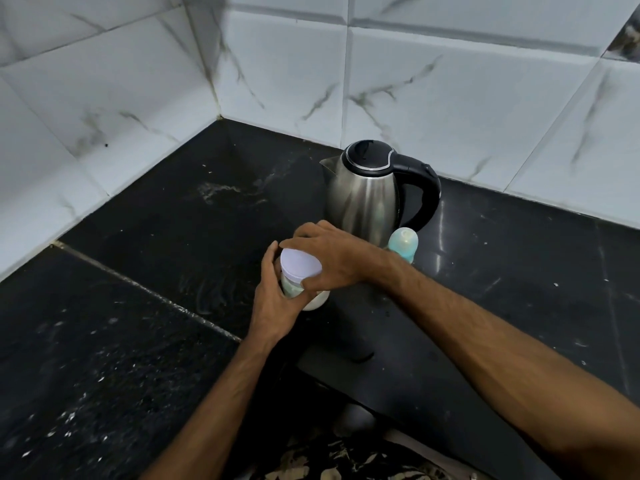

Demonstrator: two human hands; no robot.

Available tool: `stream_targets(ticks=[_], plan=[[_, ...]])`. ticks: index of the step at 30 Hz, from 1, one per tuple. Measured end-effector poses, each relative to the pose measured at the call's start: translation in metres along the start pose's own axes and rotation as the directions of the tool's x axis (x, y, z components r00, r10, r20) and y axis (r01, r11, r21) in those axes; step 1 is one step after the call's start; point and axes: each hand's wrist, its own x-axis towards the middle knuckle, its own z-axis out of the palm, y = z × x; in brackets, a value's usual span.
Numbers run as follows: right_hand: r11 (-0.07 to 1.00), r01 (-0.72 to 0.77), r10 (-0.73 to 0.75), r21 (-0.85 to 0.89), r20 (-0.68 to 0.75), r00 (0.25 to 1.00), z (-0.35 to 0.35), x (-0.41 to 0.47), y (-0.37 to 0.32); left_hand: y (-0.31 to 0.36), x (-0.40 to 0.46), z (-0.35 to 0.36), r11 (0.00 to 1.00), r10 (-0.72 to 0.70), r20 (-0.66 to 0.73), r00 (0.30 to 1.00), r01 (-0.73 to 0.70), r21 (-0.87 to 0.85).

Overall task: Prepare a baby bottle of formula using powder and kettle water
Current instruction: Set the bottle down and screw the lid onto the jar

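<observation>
- Head view: a black speckled stone countertop [145, 341] fills a corner, with a pale grout seam running from the left edge toward the near middle and whitish smears at its far part.
- Two walls of white marble-look tiles [433, 98] with grey veins meet at the far corner.
- A stainless-steel electric kettle [367, 192] with a black lid and black handle stands at the far right of centre, spout to the left, handle to the right.
- Just near and right of the kettle stands a baby bottle [403, 242] with a teal collar and a pale teat; its lower body is hidden behind the right forearm.
- A small clear jar [313, 301] with a white lid [299, 263] stands on the counter just near and left of the kettle; it holds something pale, probably the powder, though I cannot tell for sure.
- The left hand [277, 299] comes from the near side and wraps the jar's body, fingers curled closed around it.
- The right hand [329, 258] reaches in from the right over the top, fingertips and thumb clamped on the lid's rim.
- Both bare forearms run out of the near edge.
- A dark shadow covers the counter near the jar; a patterned fabric at the near edge is cut off and unclear.
</observation>
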Motion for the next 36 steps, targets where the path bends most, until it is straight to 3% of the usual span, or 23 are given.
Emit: stream_targets(ticks=[10, 20, 25, 32, 36], plan=[[0.996, -0.038, 0.039, 0.076, -0.006, 0.999, 0.007, -0.007, 0.001, -0.004, -0.001, 0.001, 0.999, 0.030, 0.003, 1.000, -0.030, 0.013], [0.973, -0.201, 0.177, -0.112, -0.195, 0.965, -0.002, -0.016, -0.005, -0.006, 0.001, -0.002, 0.999, -0.009, 0.014, 1.000, 0.008, 0.044], [0.988, -0.055, 0.051, 0.146, 0.029, 0.998, -0.002, -0.017, -0.004, -0.004, 0.002, -0.003, 0.999, -0.023, 0.033, 0.999, 0.021, 0.039], [0.984, -0.160, 0.151, -0.075, -0.116, 0.982, 0.004, -0.017, -0.010, -0.004, 0.003, -0.004, 0.999, -0.018, 0.054, 0.998, 0.016, 0.036], [0.992, -0.072, 0.077, 0.104, -0.046, 0.996, 0.002, -0.021, -0.005, -0.007, 0.004, -0.004, 1.000, -0.006, 0.056, 0.998, 0.004, 0.031]])
